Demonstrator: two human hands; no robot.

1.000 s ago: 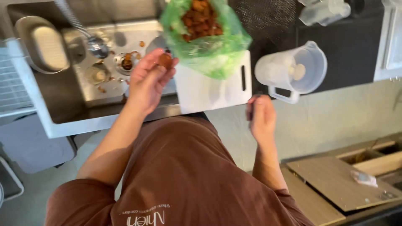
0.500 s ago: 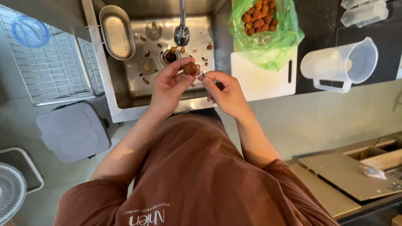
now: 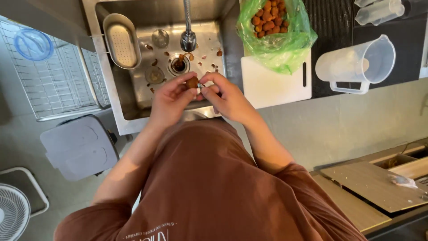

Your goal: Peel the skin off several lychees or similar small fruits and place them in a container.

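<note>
Currently left hand (image 3: pixel 171 96) pinching small brown fruit (image 3: pixel 192 83) at upper centre of frame, over steel sink (image 3: pixel 111 96). Right hand (image 3: pixel 227 96) fingertips pressed against fruit, closed round something small; cannot tell what. Risk: slippery fruit drops toward drain (image 3: pixel 178 65) if pinch loosens.

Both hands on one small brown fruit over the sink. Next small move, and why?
Probably pull the skin off with the right hand while the left hand steadies the small brown fruit. Both hands pinch it over the steel sink, where brown scraps already lie around the drain, and whatever the right hand may grip is hidden. The green bag holds more fruit.
</note>
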